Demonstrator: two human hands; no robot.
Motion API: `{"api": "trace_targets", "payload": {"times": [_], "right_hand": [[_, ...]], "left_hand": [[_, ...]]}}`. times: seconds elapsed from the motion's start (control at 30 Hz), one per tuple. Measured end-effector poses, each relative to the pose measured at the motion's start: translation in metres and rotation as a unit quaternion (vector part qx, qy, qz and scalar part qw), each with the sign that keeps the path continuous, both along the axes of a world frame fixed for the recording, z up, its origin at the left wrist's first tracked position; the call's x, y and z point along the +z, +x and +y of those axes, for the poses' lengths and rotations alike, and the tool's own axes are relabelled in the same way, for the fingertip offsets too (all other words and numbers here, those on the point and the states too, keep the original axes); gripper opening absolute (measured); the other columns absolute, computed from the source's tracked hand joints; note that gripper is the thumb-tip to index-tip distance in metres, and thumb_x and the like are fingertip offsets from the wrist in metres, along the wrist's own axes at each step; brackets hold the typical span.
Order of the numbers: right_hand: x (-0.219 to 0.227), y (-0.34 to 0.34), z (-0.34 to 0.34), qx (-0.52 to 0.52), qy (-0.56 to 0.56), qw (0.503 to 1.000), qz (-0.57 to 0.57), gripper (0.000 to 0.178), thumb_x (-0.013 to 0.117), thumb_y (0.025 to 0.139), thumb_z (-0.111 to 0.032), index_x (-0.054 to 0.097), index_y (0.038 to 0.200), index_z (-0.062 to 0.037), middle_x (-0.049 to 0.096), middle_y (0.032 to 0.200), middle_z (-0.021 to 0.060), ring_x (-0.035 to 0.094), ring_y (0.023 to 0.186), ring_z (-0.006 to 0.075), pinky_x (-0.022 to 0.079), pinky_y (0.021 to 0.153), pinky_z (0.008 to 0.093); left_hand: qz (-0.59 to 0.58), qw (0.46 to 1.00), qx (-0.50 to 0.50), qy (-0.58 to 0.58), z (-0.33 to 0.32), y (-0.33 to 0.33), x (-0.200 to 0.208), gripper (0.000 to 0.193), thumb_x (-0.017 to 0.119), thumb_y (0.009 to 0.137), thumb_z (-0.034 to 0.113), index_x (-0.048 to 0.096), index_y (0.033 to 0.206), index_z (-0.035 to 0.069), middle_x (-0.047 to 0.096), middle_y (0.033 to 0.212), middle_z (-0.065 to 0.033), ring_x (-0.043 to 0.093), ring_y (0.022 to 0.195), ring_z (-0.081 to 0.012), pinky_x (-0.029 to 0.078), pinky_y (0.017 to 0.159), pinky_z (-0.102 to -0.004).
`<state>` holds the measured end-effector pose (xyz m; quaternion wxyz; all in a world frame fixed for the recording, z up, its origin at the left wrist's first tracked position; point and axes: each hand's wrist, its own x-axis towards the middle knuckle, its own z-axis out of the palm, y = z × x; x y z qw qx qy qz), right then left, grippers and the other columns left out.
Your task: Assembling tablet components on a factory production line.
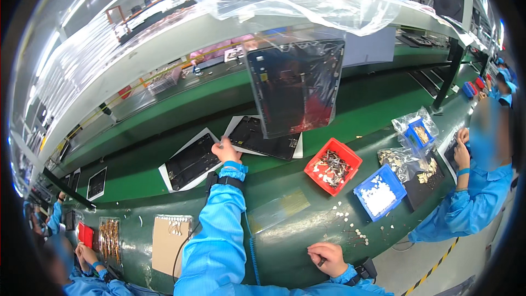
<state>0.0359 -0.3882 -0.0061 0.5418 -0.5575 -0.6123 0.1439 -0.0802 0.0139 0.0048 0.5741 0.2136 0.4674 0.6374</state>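
Head view: reaching with left hand (227, 151) to neighbouring corners of two black panels (190, 163) on green bench (274, 183), fingers bent close; cannot tell if gripping. Holding small dark piece (321, 262) in curled fingers of right hand (331, 256), near bench's front edge.

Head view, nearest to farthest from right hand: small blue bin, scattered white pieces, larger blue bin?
1. Scattered white pieces: on the bench, just up-right of the right hand.
2. Larger blue bin: beyond them, rightward.
3. Small blue bin: farthest, upper right.
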Motion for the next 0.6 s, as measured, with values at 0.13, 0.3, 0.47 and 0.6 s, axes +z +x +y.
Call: {"api": "trace_targets", "payload": {"times": [0.13,0.3,0.47,0.6], "right_hand": [[-0.003,-0.002,-0.002,-0.038,0.0,0.999,-0.007,0.014,0.067,0.066,0.001,0.063,0.078,-0.0053,0.065,0.077,0.0084,0.063,0.064,0.0216,0.05,0.055,0.0291],[-0.003,-0.004,-0.003,-0.094,0.012,0.995,0.012,0.014,0.066,0.067,0.001,0.063,0.079,-0.0053,0.065,0.077,0.009,0.059,0.056,0.0179,0.045,0.047,0.0251],[-0.003,-0.004,-0.006,-0.087,0.008,0.991,0.097,0.013,0.064,0.07,0.004,0.062,0.08,-0.0027,0.065,0.081,0.0096,0.06,0.063,0.0146,0.044,0.049,0.0228],[-0.003,-0.002,-0.005,-0.122,0.099,0.981,0.116,0.013,0.064,0.07,0.006,0.062,0.079,-0.0029,0.061,0.081,0.0095,0.055,0.065,0.0138,0.04,0.051,0.021]], "left_hand": [[0.259,0.934,0.219,0.109,0.018,0.0,-0.015,0.067,0.067,0.071,0.002,0.028,0.126,0.006,0.045,0.115,-0.0185,0.054,0.095,-0.0302,0.046,0.083,-0.0355],[0.14,0.935,0.246,0.215,-0.027,-0.029,0.06,0.051,0.066,0.075,0.002,0.041,0.118,-0.005,0.055,0.108,-0.0153,0.056,0.091,-0.0215,0.045,0.081,-0.033],[0.202,0.873,0.15,0.418,-0.111,-0.086,0.138,0.024,0.056,0.086,0.007,0.054,0.106,-0.005,0.061,0.098,-0.0065,0.057,0.085,-0.0126,0.045,0.076,-0.0252],[0.131,0.852,-0.167,0.479,-0.173,-0.14,0.18,0.023,0.05,0.089,0.007,0.054,0.109,-0.003,0.06,0.101,-0.0066,0.058,0.088,-0.0125,0.045,0.079,-0.026]]}}
